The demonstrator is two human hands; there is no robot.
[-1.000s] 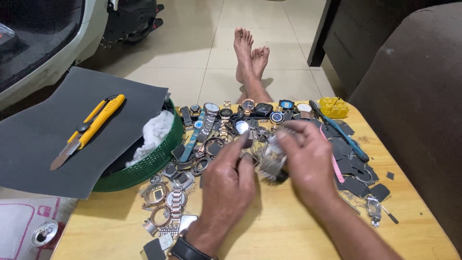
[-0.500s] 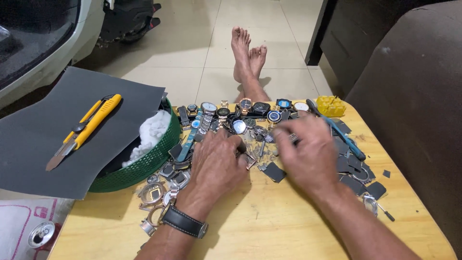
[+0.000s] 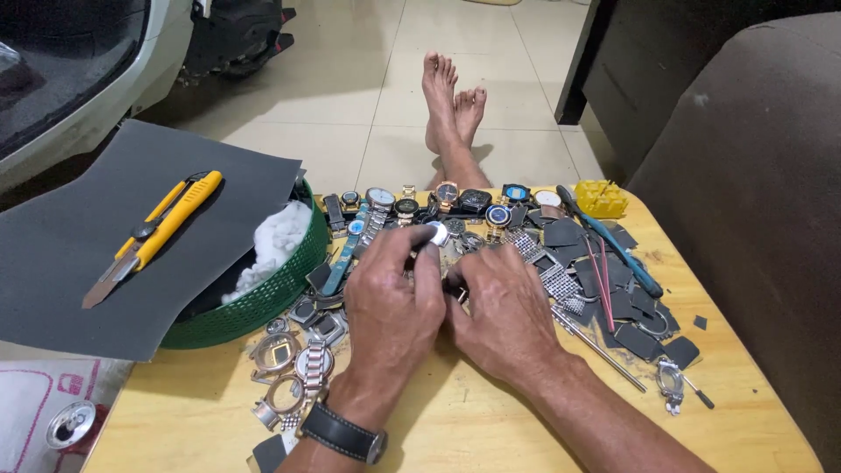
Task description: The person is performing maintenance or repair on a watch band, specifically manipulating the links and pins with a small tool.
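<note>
My left hand (image 3: 394,302), with a black wristwatch (image 3: 343,434) on its wrist, rests on a pile of watches and watch parts (image 3: 412,210) on the yellow wooden table (image 3: 491,438). Its fingertips pinch a small round silver watch case (image 3: 435,233) at the top of the pile. My right hand (image 3: 501,317) lies right beside it with the knuckles touching. Its fingers are curled down toward the left hand, and what is under them is hidden. Loose metal watch cases (image 3: 293,368) lie in front of the left hand.
A green basket (image 3: 263,302) with white cloth stands at the left under a dark grey sheet (image 3: 79,254) bearing a yellow utility knife (image 3: 153,232). On the right lie a blue-handled tool (image 3: 613,247), dark flat pieces (image 3: 635,337), a metal rod (image 3: 604,350) and a yellow box (image 3: 601,198). Bare feet (image 3: 451,101) rest beyond the table.
A second ago both hands held a metal watch band above the pile. They then spread flat over the parts, and now they have drawn together with the left fingertips on a round case.
</note>
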